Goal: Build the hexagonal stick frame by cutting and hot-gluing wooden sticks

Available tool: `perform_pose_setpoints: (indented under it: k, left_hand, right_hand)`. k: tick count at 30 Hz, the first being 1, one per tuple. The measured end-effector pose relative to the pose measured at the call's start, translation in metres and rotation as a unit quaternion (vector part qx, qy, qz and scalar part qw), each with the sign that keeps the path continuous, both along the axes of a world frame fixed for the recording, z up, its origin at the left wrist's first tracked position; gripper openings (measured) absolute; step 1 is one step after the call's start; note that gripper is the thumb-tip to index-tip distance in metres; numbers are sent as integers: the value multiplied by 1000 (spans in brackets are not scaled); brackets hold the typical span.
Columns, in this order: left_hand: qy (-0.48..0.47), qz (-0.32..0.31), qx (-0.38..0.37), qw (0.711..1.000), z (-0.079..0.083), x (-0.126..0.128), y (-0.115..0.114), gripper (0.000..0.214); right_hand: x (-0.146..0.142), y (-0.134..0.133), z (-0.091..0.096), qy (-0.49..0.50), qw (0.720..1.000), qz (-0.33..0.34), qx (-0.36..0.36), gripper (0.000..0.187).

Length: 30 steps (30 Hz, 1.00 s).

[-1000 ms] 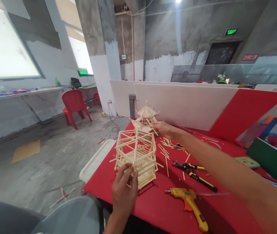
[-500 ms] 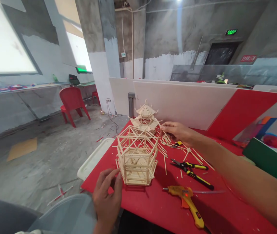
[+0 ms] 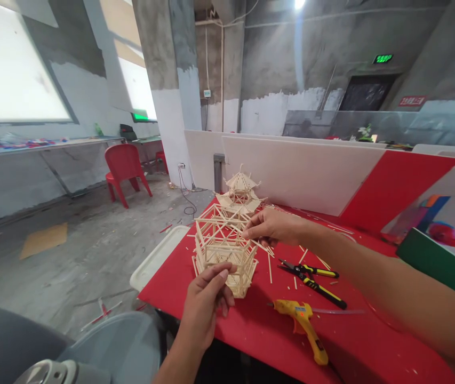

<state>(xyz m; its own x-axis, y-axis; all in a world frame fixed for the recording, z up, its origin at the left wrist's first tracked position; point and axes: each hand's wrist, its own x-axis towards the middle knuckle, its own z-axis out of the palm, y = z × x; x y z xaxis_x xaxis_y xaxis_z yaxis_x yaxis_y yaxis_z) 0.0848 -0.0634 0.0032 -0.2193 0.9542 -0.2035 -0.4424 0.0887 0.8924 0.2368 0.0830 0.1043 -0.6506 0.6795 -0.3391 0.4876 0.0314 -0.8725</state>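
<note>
A hexagonal frame of thin wooden sticks (image 3: 207, 250) stands on the red tabletop (image 3: 251, 330). My left hand (image 3: 201, 301) is in front of it, overlapping its lower part; thumb and forefinger are close together, and anything between them is hidden. Over the frame's right side, my right hand (image 3: 269, 226) pinches a thin wooden stick whose ends blend with the frame behind. Behind the frame sits a small stick pagoda (image 3: 241, 189) with a pointed roof. Loose wooden sticks (image 3: 270, 268) lie to the right.
Yellow-and-black pliers (image 3: 311, 280) lie opened right of the frame. Nearer, a yellow glue gun (image 3: 301, 322) with a lit orange light points left. A white board (image 3: 283, 170) borders the table's back; a green board (image 3: 443, 261) stands at right. A red chair (image 3: 125, 168) is further left.
My right hand has come left and nearer, from the loose sticks to the frame's right side. My left hand has moved right from the frame's left edge to its front.
</note>
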Motion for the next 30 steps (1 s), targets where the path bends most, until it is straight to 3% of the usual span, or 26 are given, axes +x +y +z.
perform_pose_setpoints:
  k: [4,10,18,30]
  left_hand:
    - [-37,-14,-17,999,7,1,0,40]
    - [-99,-18,-9,995,14,3,3,39]
    - [-124,-42,-16,991,14,3,15,34]
    - [-155,-41,-13,987,9,9,26,33]
  right_hand:
    - [-2,-1,0,12,1000,-2,6,25]
    - [-4,5,-2,39,997,50,42,22]
    - [-29,13,-18,73,991,-16,113,17]
    - [-25,14,-26,51,990,-17,132,15]
